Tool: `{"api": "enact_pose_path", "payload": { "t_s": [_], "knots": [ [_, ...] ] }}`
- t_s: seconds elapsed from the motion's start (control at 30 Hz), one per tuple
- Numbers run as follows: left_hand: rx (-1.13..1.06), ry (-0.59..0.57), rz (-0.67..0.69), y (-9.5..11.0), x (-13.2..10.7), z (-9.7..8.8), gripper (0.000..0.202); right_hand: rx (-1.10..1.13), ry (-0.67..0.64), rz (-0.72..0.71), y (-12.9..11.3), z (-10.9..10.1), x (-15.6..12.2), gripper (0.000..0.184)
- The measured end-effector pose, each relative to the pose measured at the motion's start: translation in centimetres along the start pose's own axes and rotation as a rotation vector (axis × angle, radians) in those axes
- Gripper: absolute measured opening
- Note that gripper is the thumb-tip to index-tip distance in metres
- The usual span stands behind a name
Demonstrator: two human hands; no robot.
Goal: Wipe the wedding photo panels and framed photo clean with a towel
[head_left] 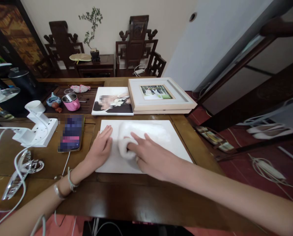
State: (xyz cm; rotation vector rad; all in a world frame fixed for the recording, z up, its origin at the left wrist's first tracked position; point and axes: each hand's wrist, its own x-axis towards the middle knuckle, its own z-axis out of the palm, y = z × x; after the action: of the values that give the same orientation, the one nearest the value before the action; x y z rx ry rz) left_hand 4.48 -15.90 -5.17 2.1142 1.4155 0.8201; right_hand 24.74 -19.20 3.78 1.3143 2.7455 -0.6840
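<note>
On the counter (pixel 136 193), the right hand (pixel 151 154) has its fingers around a white cloth (pixel 122 146), just to its left, on a white board (pixel 177 149), long side to side. The left hand (pixel 101 147), fingers close together, rests on the board's left end. Behind lies a picture frame (pixel 136 93).

From my remote seat I see a cream wall (pixel 166 23) across the far side, turning to a cooler bluish white toward the right, where a small round dark fitting (pixel 192 17) sits. Against it stand two dark carved chairs, a left chair (pixel 59 34) and a right chair (pixel 139 36), with a low side table (pixel 106 59) between. At far left I make out a dark-framed golden panel (pixel 11 29). Dark wooden furniture (pixel 274 29) fills the right, over red flooring (pixel 237 164). Light glosses the near brown surface (pixel 112 196).
</note>
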Motion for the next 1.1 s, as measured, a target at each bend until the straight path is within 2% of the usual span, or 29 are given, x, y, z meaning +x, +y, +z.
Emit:
{"api": "enact_pose_path", "payload": {
  "t_s": [0.07,0.13,0.2,0.3,0.4,0.47,0.57,0.7,0.8,0.93,1.1],
  "knots": [
    [-0.125,0.099,-0.07,0.4,0.2,-0.4,0.048,-0.012,0.003,0.049,0.2,-0.1,1.8,0.04],
    [-0.233,0.201,-0.126,0.9,0.3,-0.7,0.05,-0.027,-0.013,0.025,-0.4,0.2,3.0,0.042],
    [-0.299,0.269,-0.155,1.2,0.4,-1.0,0.051,-0.054,-0.045,-0.091,-1.4,0.7,3.1,0.044],
    [-0.338,0.297,-0.168,1.5,0.4,-1.1,0.05,-0.048,-0.118,-0.336,-2.6,1.0,1.5,0.041],
    [-0.281,0.278,-0.14,1.4,0.2,-0.8,0.05,0.024,-0.185,-0.411,-2.7,0.4,-0.8,0.034],
    [-0.187,0.24,-0.098,1.3,0.1,-0.6,0.049,0.058,-0.198,-0.345,-2.0,-0.3,-1.7,0.033],
    [-0.044,0.149,-0.043,0.9,-0.1,-0.1,0.048,0.006,-0.126,-0.224,0.0,-0.9,-1.4,0.032],
    [0.112,0.006,0.048,0.7,-0.2,0.3,0.042,-0.01,0.029,-0.114,2.8,-1.6,1.6,0.03],
    [0.199,-0.073,0.121,0.7,-0.4,0.3,0.042,0.062,0.109,-0.066,3.7,-2.4,4.5,0.025],
    [0.231,-0.067,0.143,0.8,-0.4,0.1,0.042,0.078,0.144,-0.074,2.6,-3.5,8.5,0.027],
    [0.224,-0.067,0.196,1.3,-0.1,-0.2,0.035,0.076,0.059,-0.115,0.1,-4.3,11.6,0.031]
  ]
}}
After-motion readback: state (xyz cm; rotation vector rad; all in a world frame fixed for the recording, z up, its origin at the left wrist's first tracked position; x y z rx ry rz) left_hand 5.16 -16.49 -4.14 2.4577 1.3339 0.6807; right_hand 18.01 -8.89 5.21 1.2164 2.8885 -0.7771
